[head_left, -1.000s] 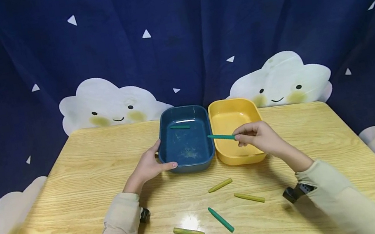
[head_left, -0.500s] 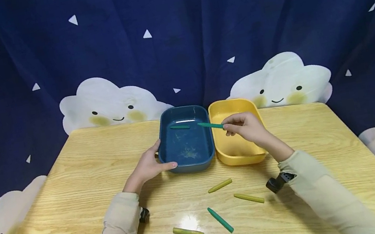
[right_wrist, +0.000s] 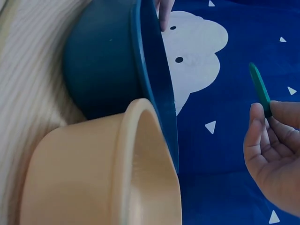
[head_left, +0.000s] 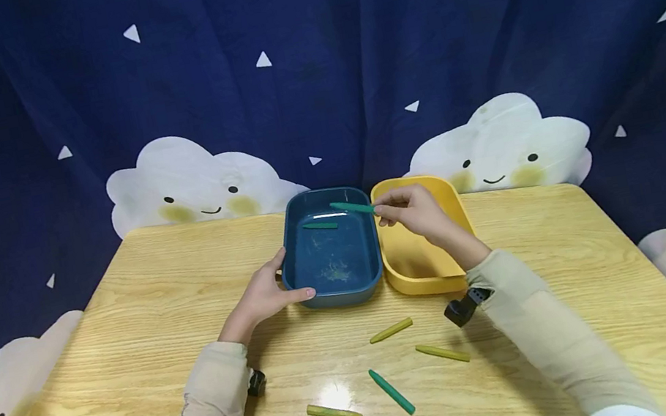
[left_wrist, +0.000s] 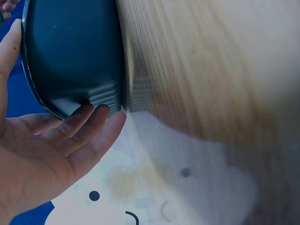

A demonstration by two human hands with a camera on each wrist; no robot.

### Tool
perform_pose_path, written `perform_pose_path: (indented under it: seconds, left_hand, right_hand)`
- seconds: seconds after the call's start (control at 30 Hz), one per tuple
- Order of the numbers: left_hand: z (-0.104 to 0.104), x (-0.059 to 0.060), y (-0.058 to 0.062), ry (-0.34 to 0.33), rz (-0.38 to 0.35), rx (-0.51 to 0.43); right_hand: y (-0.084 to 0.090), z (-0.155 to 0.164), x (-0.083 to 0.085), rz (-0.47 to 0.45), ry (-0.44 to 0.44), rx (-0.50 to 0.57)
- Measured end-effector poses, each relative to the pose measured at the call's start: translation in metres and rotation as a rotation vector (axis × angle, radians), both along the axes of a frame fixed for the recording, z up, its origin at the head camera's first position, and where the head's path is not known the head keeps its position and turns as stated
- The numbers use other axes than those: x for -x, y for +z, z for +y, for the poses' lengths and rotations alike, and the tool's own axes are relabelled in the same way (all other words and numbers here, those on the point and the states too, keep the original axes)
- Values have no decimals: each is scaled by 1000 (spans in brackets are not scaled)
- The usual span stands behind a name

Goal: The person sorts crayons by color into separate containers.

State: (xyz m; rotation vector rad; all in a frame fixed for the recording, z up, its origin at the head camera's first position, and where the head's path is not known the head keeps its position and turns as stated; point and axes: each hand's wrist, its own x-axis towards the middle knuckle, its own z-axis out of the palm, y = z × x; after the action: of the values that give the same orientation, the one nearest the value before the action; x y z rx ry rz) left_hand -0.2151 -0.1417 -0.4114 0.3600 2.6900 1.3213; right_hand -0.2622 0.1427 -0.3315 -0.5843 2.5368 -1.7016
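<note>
My right hand [head_left: 415,211] pinches a green crayon [head_left: 351,208] by one end, thumb against fingertips. In the head view the crayon overlaps the back right of a dark blue plastic bin [head_left: 299,262]; the right wrist view shows it held beyond the bin rims. Another green crayon [head_left: 320,226] lies inside the blue bin. My left hand [head_left: 259,295] rests on the bin's front left corner, thumb at the front rim. In the left wrist view its fairly straight fingers [left_wrist: 96,136] lie along the bin's outer wall.
A yellow bin [head_left: 430,285] stands right beside the blue one, under my right hand. On the wooden table [head_left: 160,328] in front lie a green crayon [head_left: 392,391] and yellow crayons [head_left: 391,330]. A dark blue curtain [head_left: 310,78] hangs behind the table.
My right hand has moved left and farther back, bringing the green crayon from the yellow bin's left edge to over the blue bin. The left hand and both bins have stayed put.
</note>
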Motion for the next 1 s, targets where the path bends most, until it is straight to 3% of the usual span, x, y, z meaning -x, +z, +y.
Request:
perform_pose_path:
  seconds: [0.3,1.0]
  left_hand:
    - [-1,-1,0,-1,-5,3]
    - [0,-2,3,11,-28,15]
  right_hand:
    - [-2,-18,24,18,-6,18]
    - [-12,-44,60,-82,-83,-3]
